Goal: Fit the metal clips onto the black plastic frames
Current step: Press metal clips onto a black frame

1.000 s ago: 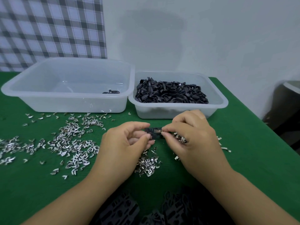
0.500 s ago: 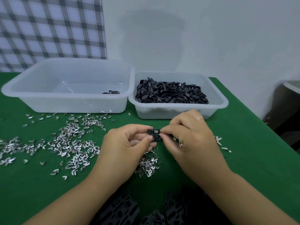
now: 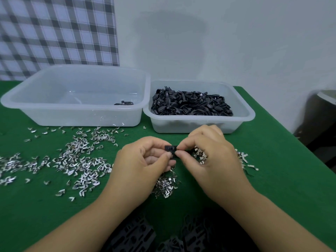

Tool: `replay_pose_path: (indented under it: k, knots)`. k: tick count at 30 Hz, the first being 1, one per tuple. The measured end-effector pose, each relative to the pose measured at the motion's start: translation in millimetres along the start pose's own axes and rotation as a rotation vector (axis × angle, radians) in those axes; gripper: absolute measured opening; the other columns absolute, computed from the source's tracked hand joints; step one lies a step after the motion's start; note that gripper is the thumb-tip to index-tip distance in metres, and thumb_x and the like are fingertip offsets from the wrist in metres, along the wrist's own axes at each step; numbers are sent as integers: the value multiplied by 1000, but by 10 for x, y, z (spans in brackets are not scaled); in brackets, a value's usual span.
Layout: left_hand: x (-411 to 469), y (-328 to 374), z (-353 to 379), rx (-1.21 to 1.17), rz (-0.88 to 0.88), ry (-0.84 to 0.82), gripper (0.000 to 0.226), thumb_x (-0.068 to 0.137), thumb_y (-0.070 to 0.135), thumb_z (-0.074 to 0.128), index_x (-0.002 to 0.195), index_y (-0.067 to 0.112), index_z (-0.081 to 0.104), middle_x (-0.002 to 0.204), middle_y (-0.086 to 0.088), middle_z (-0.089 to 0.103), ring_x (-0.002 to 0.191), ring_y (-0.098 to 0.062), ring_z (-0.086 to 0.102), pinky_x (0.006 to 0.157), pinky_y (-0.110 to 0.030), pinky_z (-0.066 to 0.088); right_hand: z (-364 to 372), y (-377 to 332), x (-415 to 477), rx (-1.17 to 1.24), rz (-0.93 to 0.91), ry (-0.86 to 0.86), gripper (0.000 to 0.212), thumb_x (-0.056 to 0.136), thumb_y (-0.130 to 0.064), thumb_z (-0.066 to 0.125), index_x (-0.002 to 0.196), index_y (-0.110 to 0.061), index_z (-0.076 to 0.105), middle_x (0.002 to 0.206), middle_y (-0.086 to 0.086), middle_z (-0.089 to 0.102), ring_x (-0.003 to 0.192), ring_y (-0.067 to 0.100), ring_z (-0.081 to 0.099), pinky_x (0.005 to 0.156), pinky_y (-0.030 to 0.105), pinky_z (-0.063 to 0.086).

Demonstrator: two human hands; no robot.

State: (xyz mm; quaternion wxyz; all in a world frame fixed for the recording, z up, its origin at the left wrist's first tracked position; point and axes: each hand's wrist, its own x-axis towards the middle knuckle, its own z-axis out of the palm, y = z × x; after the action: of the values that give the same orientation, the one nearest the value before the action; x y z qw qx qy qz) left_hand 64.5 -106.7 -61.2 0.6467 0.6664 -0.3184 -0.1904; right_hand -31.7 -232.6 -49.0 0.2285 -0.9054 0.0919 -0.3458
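We pinch one black frame [image 3: 171, 149] between our left hand [image 3: 143, 166] and right hand [image 3: 209, 157] above the table, with few finished in the left tub [image 3: 76, 113] and the right tub [image 3: 200, 122] still heaped.

shiny metal clips [image 3: 80, 160] all over a matt green cloth tabletop [image 3: 272, 179], matt black plastic frames [image 3: 190, 106] in cloudy translucent plastic tubs [image 3: 200, 126]

Seen only as two bare forearms [image 3: 81, 222] ending in a left hand [image 3: 140, 166] and a right hand [image 3: 209, 157], both above the green table [image 3: 272, 188]. Short, trimmed nails. Uncovered from the wrists back to the table's near edge. At that edge, perhaps something black with grey shapes worn; too blurred to tell.
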Motion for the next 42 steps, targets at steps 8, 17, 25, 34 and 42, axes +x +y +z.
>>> replay_pose_path:
  k: [8, 17, 25, 34, 42]
  knots:
    - [-10, -12, 15, 66, 57, 21, 25, 80, -4, 67, 81, 20, 72, 73, -3, 74, 69, -14, 73, 66, -23, 58, -14, -23, 18, 101, 92, -64, 12, 79, -11, 69, 77, -22, 65, 78, -11, 56, 86, 8, 47, 75, 9, 33]
    - [-9, -9, 10, 80, 62, 111, 27, 80, -5, 67, 80, 23, 71, 71, -5, 73, 67, -12, 73, 66, -26, 59, -110, 78, 82, 165, 212, 20, 21, 83, -15, 65, 82, -36, 63, 78, -17, 59, 83, 5, 54, 74, 19, 40]
    - [-18, -16, 9, 127, 55, 136, 28, 81, -2, 66, 84, 26, 70, 71, 0, 73, 66, -8, 72, 65, -25, 59, -68, 246, 66, -253, 314, -218, 9, 85, -20, 63, 81, -27, 67, 81, -16, 46, 93, 10, 37, 77, 19, 29]
    - [-7, -18, 1, 118, 39, 144, 28, 81, -1, 66, 84, 26, 70, 70, 0, 72, 66, -7, 72, 65, -27, 60, -43, 214, 44, -361, 339, -263, 4, 81, -29, 66, 80, -25, 66, 82, -11, 45, 95, 15, 38, 87, 31, 36]
    - [-5, -10, 1, 140, 34, 142, 28, 81, 0, 66, 85, 27, 70, 70, 2, 72, 67, -6, 72, 66, -29, 60, -35, 274, 39, -290, 282, -215, 13, 89, -21, 56, 76, -22, 58, 85, -8, 46, 91, 14, 39, 81, 29, 34]
